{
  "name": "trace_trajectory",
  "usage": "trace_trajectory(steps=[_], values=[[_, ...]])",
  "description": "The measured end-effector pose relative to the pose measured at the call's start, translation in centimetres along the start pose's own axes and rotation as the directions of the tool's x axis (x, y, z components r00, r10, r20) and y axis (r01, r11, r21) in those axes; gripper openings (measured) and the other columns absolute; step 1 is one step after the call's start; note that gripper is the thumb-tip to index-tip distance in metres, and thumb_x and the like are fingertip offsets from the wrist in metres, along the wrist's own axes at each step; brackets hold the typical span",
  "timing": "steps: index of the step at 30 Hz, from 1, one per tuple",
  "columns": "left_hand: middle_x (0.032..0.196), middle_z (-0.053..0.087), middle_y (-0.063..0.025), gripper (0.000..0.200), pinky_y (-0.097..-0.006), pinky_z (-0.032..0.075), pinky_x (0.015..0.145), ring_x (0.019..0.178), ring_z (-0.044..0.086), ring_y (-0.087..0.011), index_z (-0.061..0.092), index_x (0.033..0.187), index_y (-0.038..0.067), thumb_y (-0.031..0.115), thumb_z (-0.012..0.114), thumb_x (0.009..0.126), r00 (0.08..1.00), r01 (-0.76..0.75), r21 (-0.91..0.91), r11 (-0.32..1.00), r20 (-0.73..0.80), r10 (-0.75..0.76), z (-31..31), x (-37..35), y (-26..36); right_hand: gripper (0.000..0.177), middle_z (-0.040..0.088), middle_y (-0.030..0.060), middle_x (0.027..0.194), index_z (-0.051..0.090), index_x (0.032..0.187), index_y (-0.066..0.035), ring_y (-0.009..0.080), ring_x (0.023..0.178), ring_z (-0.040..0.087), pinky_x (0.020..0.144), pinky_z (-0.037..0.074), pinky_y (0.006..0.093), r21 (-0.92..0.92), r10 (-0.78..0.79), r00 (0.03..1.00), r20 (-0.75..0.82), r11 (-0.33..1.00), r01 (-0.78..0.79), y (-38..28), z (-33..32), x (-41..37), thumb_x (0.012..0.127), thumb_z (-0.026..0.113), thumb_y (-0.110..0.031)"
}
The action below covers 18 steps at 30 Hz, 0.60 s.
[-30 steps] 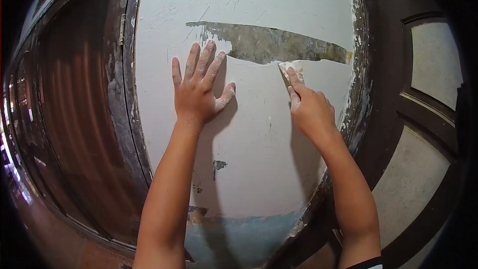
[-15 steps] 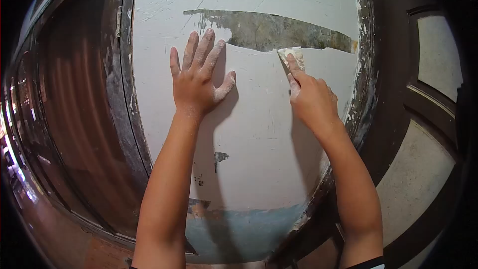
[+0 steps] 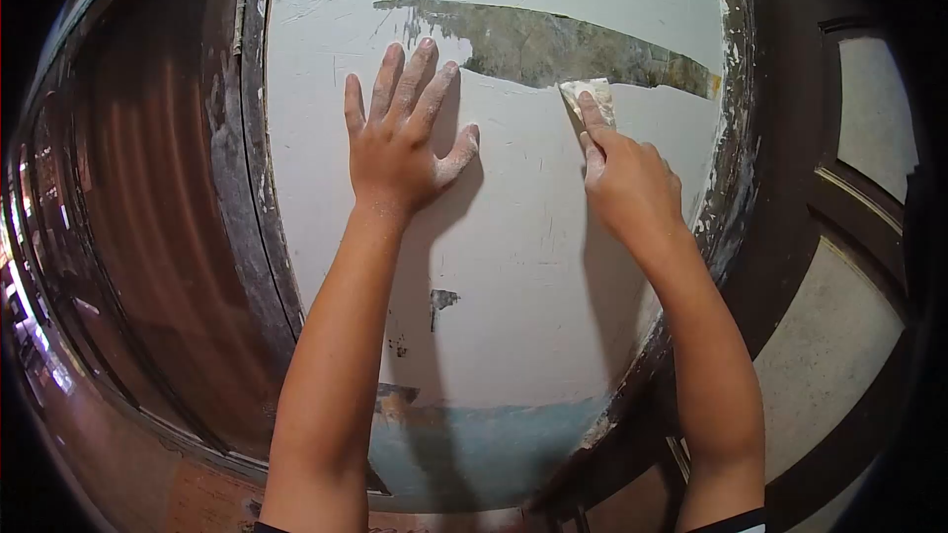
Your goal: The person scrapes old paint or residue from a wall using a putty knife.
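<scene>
In front of me is a white painted wall panel with a long bare grey strip where the paint is gone. My left hand lies flat on the panel with fingers spread, just below the strip's left end; whitish dust coats its fingers. My right hand is closed around a putty knife, index finger stretched along the blade. The blade is smeared with white and meets the ragged lower edge of the strip. The knife's handle is hidden in the palm.
Dark worn wooden frames border the panel on both sides. On the left is a dark brown door with a hinge. Pale inset panels stand at the right. A bluish band crosses the panel's bottom.
The whole view has shifted, so the panel sits slightly higher and further right. Both hands keep nearly the same places on the panel, the blade still at the strip's lower edge.
</scene>
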<state>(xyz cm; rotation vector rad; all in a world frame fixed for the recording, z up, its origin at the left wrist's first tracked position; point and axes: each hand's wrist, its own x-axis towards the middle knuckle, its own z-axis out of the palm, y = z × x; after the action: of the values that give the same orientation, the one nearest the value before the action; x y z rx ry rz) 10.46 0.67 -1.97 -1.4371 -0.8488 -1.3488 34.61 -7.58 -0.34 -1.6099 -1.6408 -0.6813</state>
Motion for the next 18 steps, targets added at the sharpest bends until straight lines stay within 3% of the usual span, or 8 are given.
trace_trajectory(steps=[18], values=[[0.165, 0.045, 0.0022, 0.065, -0.0578, 0.012, 0.129, 0.157, 0.033, -0.0228, 0.062, 0.144, 0.030, 0.048, 0.072, 0.083, 1.000, 0.013, -0.017, 1.000, -0.004, -0.013, 0.02, 0.00, -0.27, 0.056, 0.076, 0.0197, 0.092, 0.046, 0.158, -0.037, 0.0422, 0.089, 0.073, 0.082, 0.057, 0.0574, 0.024, -0.007, 1.000, 0.008, 1.000, 0.007, 0.49, 0.41, -0.26, 0.104, 0.053, -0.025]])
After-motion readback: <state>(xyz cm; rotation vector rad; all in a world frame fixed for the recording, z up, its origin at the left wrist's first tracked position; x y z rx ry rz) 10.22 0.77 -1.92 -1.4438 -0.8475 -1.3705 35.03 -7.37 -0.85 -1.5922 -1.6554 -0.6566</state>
